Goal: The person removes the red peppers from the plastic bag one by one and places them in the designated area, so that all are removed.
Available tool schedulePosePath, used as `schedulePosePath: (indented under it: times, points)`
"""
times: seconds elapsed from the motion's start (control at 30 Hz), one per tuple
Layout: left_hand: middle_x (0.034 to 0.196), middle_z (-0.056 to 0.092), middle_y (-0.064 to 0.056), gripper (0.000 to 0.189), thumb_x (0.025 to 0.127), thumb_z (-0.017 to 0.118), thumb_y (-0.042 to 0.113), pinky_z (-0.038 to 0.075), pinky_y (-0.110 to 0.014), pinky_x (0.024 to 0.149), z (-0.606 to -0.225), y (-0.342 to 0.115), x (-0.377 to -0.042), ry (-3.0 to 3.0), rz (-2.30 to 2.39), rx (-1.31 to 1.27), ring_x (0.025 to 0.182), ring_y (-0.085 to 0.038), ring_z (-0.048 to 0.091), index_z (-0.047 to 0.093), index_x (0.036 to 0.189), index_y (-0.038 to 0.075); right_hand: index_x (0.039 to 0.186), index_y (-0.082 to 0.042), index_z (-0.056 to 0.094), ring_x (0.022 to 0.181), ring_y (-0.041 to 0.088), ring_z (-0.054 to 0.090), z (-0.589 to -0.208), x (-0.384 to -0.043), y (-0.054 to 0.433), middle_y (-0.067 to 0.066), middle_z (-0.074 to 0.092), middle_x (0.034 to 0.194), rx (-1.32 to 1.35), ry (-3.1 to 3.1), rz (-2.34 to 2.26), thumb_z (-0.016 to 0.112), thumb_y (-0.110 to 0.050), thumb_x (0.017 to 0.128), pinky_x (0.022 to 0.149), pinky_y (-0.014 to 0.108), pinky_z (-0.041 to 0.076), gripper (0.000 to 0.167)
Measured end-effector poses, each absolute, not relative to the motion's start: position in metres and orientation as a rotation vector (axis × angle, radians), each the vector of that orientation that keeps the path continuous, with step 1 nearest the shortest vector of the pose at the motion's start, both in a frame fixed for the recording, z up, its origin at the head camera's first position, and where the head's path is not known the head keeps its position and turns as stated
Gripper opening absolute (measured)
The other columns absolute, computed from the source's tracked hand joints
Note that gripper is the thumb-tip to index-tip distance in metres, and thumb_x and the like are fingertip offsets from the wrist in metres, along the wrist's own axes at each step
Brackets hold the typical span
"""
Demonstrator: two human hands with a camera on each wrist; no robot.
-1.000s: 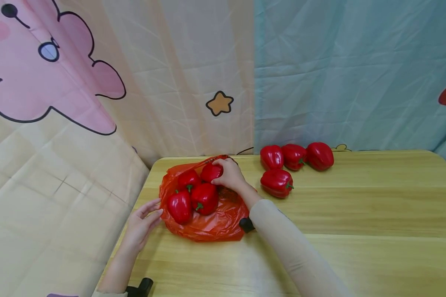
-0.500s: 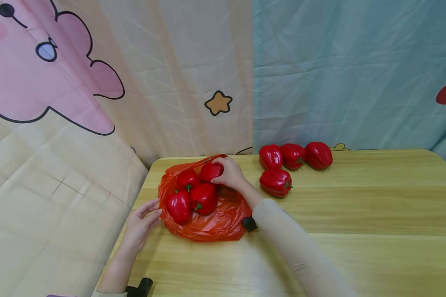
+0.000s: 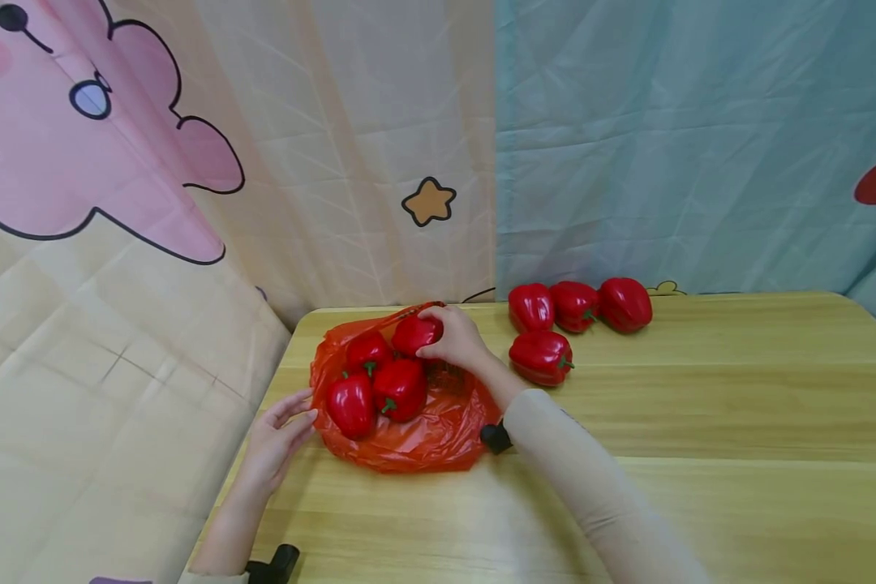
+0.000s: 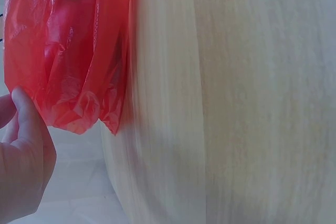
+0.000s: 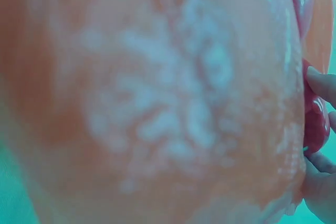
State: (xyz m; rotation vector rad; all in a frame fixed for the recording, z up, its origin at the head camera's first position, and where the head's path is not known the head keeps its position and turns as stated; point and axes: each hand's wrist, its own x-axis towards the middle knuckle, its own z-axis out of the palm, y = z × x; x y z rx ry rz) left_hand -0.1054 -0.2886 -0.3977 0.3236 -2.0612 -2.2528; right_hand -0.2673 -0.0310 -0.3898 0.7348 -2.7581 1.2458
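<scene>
A red plastic bag (image 3: 438, 442) lies spread at the left of the table with its mouth up. Inside it sit three red bell peppers with green stems, among them a front left pepper (image 3: 351, 405) and a larger pepper (image 3: 401, 389). At the bag's back side my right hand (image 3: 456, 337) grips another red bell pepper (image 3: 414, 334) between thumb and fingers; the right wrist view catches that pepper (image 5: 316, 124) at its edge, behind blurred bag film. My left hand (image 3: 273, 442) pinches the bag's left rim, and fingertips (image 4: 20, 95) touch the film in the left wrist view.
To the right of the bag, several more red bell peppers stand grouped near the table's back edge, including a front one (image 3: 542, 357) and a rightmost one (image 3: 625, 305). A patterned curtain (image 3: 438, 122) hangs behind the wooden table (image 3: 701, 422).
My right hand has shifted slightly to the right, and the pepper in its fingers has moved a little right and up. The left hand stays at the bag's rim.
</scene>
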Motion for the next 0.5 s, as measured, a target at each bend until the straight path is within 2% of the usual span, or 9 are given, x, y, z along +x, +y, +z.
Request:
schedulePosePath:
  times: [0.5]
  points:
    - [0.092, 0.058, 0.004, 0.033, 0.088, 0.059, -0.004, 0.052, -0.018, 0.073, -0.397, -0.287, -0.106, -2.073, -2.245, 0.344, 0.079, -0.004, 0.060, 0.068, 0.101, 0.024, 0.119, -0.011, 0.061, 0.107, 0.027, 0.052, -0.380, -0.265, -0.019, 0.012, 0.056, 0.120, 0.780, -2.734, 1.298, 0.082, -0.020, 0.070, 0.088, 0.041, 0.049, 0.054]
